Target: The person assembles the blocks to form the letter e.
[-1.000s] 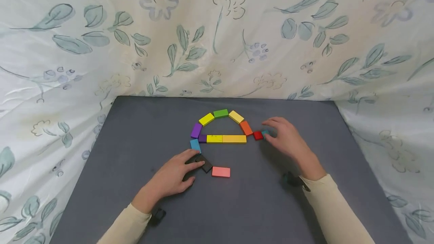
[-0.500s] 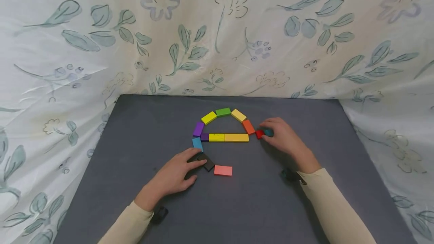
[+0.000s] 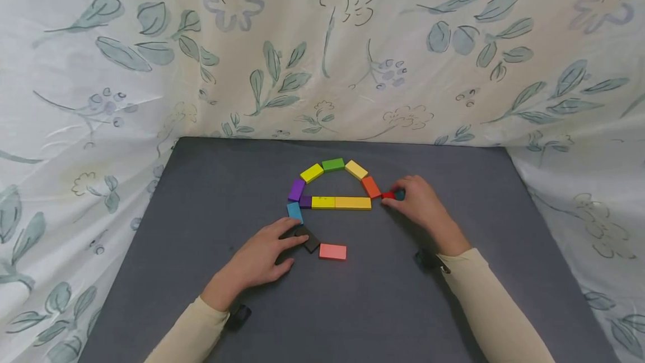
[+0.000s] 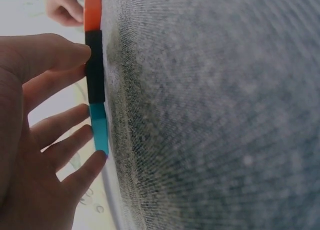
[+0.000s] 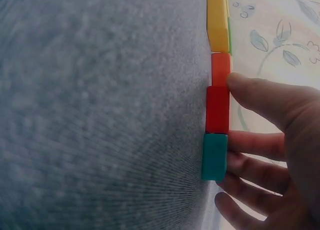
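My right hand [image 3: 422, 206] pinches a small red block [image 3: 387, 195] between thumb and index finger at the lower right end of a block arch. Beside the red block, under the same fingers, is a teal block [image 5: 215, 157], which touches it in the right wrist view. The red block meets an orange block [image 3: 371, 187]. My left hand [image 3: 252, 255] rests with fingers spread on a black block [image 3: 311, 243] and a blue block [image 3: 294, 212]. Its index finger lies over the black block and partly hides it. A pink block [image 3: 332, 252] adjoins the black one.
The arch continues through purple [image 3: 296, 190], yellow [image 3: 311, 172], green [image 3: 333, 164] and pale yellow [image 3: 356, 170] blocks. Inside it runs a straight row of dark purple [image 3: 305, 202], yellow [image 3: 323, 203] and amber [image 3: 353, 203] blocks. Floral cloth [image 3: 322, 99] borders the dark grey tabletop [image 3: 227, 184].
My right hand has shifted left and closed its thumb and index finger on the red block, which has turned slightly and come nearer the orange block. The left hand has stayed put.
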Tool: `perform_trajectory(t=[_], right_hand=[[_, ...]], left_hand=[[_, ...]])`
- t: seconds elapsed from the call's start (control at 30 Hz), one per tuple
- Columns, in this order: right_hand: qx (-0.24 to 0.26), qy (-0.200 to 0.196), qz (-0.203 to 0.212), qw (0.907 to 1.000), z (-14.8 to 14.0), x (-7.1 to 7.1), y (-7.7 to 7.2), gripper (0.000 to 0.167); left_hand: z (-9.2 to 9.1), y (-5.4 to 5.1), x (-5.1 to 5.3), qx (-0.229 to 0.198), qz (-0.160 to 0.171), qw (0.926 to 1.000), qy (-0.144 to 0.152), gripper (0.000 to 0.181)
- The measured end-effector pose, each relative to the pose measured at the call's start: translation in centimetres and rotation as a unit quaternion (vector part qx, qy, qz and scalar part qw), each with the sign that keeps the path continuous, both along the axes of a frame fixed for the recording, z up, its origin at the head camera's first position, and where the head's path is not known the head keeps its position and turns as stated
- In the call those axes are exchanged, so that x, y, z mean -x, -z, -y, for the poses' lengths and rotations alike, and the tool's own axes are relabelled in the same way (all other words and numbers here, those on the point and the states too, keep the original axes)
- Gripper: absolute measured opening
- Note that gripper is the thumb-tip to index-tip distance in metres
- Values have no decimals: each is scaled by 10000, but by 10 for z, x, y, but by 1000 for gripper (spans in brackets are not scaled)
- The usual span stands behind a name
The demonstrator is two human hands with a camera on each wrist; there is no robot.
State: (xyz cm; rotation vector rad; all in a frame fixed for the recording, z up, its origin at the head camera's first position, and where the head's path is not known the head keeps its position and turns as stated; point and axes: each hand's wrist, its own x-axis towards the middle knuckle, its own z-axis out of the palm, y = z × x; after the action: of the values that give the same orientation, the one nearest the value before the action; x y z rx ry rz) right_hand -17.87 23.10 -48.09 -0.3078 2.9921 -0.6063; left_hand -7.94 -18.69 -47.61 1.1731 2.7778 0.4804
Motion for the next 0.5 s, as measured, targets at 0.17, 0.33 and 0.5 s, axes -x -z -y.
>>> perform_trajectory(t=[0.17, 0.33, 0.5], right_hand=[[122, -130, 121, 9998, -2, 0, -2, 37], [108, -285, 257, 9992, -4, -2, -2, 35], [146, -315, 216, 9992, -4, -3, 0, 33]], left_hand=[[0, 1, 0, 3, 49, 10000, -34, 53], [1, 1, 1, -16, 118, 9999, -47, 54], [1, -1, 0, 3, 141, 9999, -30, 53]])
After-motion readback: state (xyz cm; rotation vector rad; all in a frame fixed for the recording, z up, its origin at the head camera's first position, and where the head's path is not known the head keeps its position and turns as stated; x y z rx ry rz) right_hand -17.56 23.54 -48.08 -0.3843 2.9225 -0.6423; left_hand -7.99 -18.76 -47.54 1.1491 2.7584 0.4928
